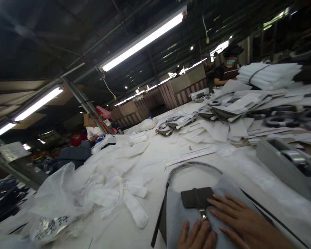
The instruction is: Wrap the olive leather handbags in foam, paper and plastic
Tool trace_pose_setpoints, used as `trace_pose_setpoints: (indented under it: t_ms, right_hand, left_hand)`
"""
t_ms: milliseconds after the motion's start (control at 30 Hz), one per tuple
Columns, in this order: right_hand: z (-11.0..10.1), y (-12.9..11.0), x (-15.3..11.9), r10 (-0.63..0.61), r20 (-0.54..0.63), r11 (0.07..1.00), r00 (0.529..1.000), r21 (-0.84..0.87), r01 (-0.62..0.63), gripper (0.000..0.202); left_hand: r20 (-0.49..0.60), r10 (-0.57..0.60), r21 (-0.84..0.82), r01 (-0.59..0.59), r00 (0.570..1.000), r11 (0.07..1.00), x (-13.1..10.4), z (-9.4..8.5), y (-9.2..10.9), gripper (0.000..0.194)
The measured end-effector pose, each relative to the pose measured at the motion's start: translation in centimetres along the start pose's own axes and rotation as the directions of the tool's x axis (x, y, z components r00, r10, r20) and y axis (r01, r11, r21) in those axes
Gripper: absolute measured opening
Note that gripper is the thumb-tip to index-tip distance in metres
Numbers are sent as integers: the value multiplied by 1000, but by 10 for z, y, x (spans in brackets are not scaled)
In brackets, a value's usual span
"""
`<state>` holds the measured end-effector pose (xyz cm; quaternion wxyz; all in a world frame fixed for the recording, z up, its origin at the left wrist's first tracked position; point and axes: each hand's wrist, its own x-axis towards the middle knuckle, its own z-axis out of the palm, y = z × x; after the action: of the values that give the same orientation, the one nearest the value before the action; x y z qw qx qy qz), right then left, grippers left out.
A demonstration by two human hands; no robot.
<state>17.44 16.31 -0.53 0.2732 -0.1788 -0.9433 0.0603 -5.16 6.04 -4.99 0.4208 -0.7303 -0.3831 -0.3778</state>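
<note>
Grey bag (175, 214) lay on the bench (155, 160), left hand (197, 237) below its gold clasp (203, 214), right hand (239, 218) beside it, both open, kinda apart, probably steadying it.

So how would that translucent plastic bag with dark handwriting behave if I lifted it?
The translucent plastic bag with dark handwriting would probably flop, since its walls are creased and slumped. It looks thin, so it's likely light for its size.
</note>
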Motion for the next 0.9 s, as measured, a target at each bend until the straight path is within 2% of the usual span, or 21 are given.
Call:
trace_pose_setpoints:
  t_ms: [33,67,133,167,233,400,533,600,700,767,900]
  right_hand:
    - [-5,-4,2,17,29,1000,999,24,-18,49]
    - [-10,-9,4,32,58,999,998,40,-34,47]
    - [-17,-16,6,56,95,997,994,42,-60,45]
    - [-20,-18,7,73,113,997,991,28,-76,45]
    - [-21,-23,3,106,139,994,985,-13,-105,45]
    - [-23,-36,-31,141,145,987,979,-95,-128,49]
    - [-43,-42,-53,96,62,992,993,-84,-90,44]
    - [-59,-37,-57,156,-51,984,986,-74,-160,34]
    - [-83,-19,-57,367,-203,914,908,-103,-392,26]
    - [-95,-4,-56,457,-206,861,865,-140,-489,25]
    - [-104,9,-44,484,-117,854,867,-152,-497,27]
  left_hand:
    - [57,18,-28,-17,998,999,7,-7,0,24]
    - [173,26,-53,-17,985,998,14,-16,-1,30]
    - [376,47,-110,-6,926,994,25,-33,-4,41]
    - [443,46,-128,12,895,992,29,-40,-6,45]
    - [505,37,-151,46,862,988,33,-48,-9,51]
    - [514,13,-184,96,858,978,30,-49,-6,50]
    - [531,-8,-187,126,847,974,26,-48,-5,52]
    - [556,0,-185,124,831,975,23,-48,-5,53]
    - [569,14,-186,113,822,976,18,-47,-5,53]
    - [568,-3,-191,135,823,972,17,-48,-5,51]
    - [569,-45,-198,190,821,962,19,-49,-3,48]
